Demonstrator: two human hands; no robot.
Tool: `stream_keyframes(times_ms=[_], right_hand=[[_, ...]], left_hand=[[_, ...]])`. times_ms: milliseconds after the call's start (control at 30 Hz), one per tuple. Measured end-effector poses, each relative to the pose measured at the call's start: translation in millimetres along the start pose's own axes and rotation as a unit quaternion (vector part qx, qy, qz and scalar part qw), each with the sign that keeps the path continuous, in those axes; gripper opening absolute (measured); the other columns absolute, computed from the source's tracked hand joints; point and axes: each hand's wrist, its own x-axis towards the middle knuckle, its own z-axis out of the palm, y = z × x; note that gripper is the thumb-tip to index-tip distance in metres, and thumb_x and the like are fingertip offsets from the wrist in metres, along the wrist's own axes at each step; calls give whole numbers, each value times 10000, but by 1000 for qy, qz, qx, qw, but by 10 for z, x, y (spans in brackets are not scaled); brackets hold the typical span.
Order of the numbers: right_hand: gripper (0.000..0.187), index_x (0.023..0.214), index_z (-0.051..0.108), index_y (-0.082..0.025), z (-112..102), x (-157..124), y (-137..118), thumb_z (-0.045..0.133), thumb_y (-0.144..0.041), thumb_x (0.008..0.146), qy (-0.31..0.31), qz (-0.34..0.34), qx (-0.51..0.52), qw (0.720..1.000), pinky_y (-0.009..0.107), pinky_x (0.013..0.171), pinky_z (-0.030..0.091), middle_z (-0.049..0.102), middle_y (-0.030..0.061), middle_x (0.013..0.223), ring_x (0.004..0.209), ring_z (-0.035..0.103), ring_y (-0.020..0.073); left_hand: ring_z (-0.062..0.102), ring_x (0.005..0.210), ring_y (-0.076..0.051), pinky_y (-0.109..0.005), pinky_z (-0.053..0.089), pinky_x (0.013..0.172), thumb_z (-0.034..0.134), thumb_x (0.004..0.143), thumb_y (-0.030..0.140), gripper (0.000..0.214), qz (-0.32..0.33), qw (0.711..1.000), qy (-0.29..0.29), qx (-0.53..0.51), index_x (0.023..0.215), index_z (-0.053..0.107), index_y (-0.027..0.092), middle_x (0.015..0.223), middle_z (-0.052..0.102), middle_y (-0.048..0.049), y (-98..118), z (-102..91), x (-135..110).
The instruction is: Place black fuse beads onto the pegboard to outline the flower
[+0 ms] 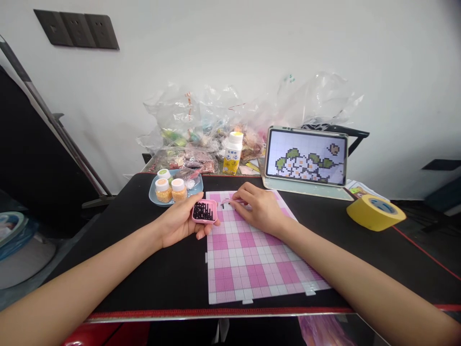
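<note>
In my left hand (183,220) rests a small pink tray (205,221) with rows of black beads (202,211) in it, held over the left edge of the pegboard. My right hand (257,205) pinches a pair of thin pink tweezers (234,200), whose tips point left towards the tray. A few black beads show at the tweezer tips, near the board's top left. The pegboard (236,259) has a pink and white checked pattern and lies flat on the black desk mat.
A blue dish (153,196) with bead jars (163,191) stands left of the board. Behind are bagged beads (194,158) and a white and yellow bottle (232,154). A tablet (306,156) showing a pixel flower pattern is behind right; yellow tape (367,216) lies right.
</note>
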Motion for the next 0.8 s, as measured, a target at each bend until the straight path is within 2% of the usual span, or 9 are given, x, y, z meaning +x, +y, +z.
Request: stream_keyframes(times_ms=[800], right_hand=[[222, 839, 638, -149, 24, 0, 6, 480, -291, 905, 14, -6, -9, 1000, 220, 535, 353, 608, 52, 832, 652, 558, 116]], left_hand=[[573, 427, -149, -210, 416, 342, 254, 986, 331, 445, -5, 1000, -2, -3, 925, 570, 25, 671, 674, -172, -17, 3, 12]])
